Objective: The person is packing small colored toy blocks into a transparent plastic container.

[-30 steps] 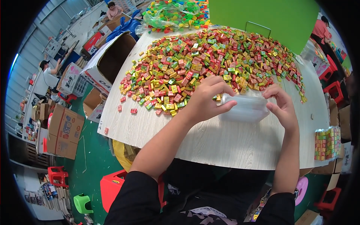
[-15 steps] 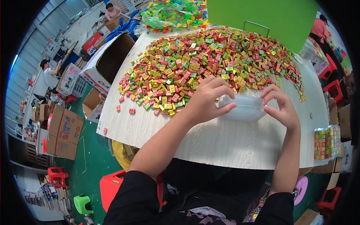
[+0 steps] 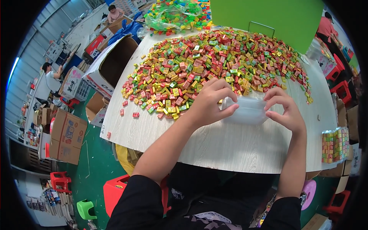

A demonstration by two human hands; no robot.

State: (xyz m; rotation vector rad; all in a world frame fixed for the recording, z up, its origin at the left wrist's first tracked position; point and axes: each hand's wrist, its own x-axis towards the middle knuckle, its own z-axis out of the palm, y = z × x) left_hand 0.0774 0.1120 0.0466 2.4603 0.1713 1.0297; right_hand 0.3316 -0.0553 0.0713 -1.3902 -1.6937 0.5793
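A clear plastic tray (image 3: 247, 111) stands on the table between my two hands, in front of a broad heap of small wrapped candies (image 3: 191, 69) in red, yellow, green and orange. My left hand (image 3: 214, 101) grips the tray's left end, thumb toward me and fingers curled over the far side. At the other end my right hand (image 3: 284, 109) pinches the tray's edge between thumb and fingers. No candies show inside the tray, though its walls blur what lies within.
The pale wooden table (image 3: 245, 149) curves around me. A green board (image 3: 264, 23) with a wire handle rises behind the heap. Beyond it lies a clear bag of colourful plastic pieces (image 3: 176, 15). Cartons (image 3: 111, 63) crowd the left; packed candy blocks (image 3: 335, 145) sit at the right edge.
The tray and both hands have stayed in nearly the same place. My right hand has shifted very slightly left along the tray's end.
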